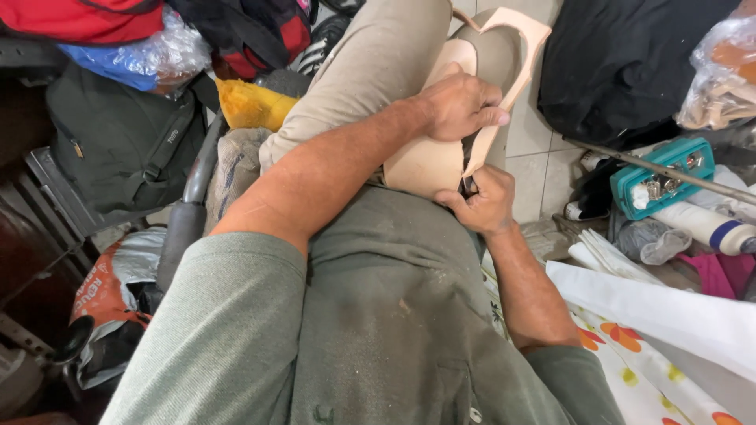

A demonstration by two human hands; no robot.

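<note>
Person's seated, looking down at the lap. Left hand (461, 104) lies on top of a tan leather piece (429, 161), fingers pressed together and curled over its edge, thumb stretched out toward 3 o'clock. The leather rests on the raised knee in beige trousers (370, 71), and its cut-out upper part reaches up toward 12 o'clock, over the floor tiles (526, 126). Right hand (482, 203) sits just below, at approx 5 o'clock from the left one, fingers closed in a fist round a dark tool (468, 157) that touches the leather's lower right edge (can't tell what kind of tool, mostly hidden). Both hands nearly touching.

Round about: teal box (661, 175) w/ metal bits at 3 o'clock, a white tube (705, 226) just below it, flowered cloth (638, 370) at 5 o'clock. Dark green bag (118, 142) at 9 o'clock, yellow cloth (248, 105) near the knee, red bag (87, 20) at 11 o'clock.
</note>
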